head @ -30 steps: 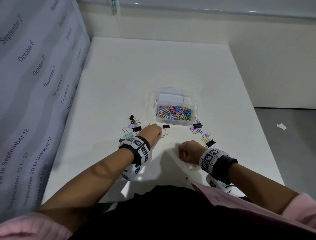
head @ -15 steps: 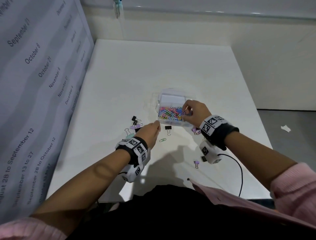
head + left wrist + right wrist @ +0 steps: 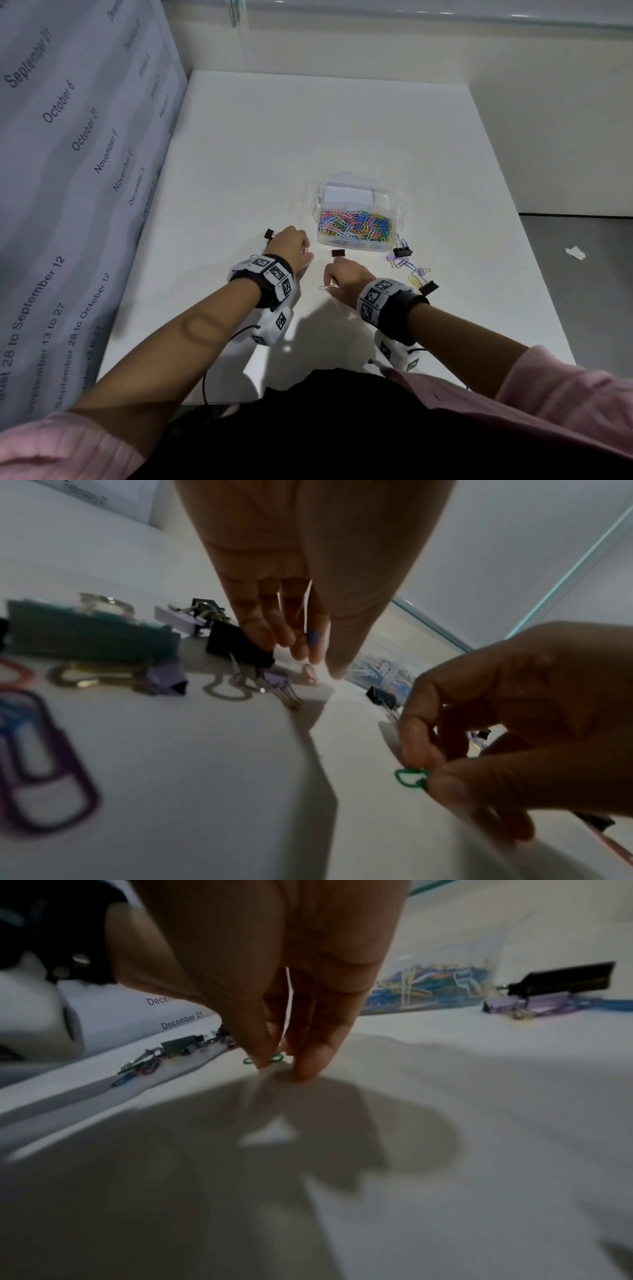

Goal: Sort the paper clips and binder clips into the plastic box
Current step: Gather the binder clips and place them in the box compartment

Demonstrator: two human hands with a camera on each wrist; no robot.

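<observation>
We see the right hand (image 3: pixel 346 279) low on the white table (image 3: pixel 308 137), thumb and forefinger pinching a green paper clip (image 3: pixel 411 777) that lies on the surface. The left hand (image 3: pixel 289 244) hangs over a scatter of binder clips (image 3: pixel 240 647), fingers pointing down and close together; there seems to be something small and blue at the fingertips (image 3: pixel 301 645), but the blur keeps us from telling whether it is gripped. The plastic box (image 3: pixel 356 219), heaped with coloured paper clips, stands just beyond both hands. A black binder clip (image 3: pixel 338 253) lies between hands and box.
</observation>
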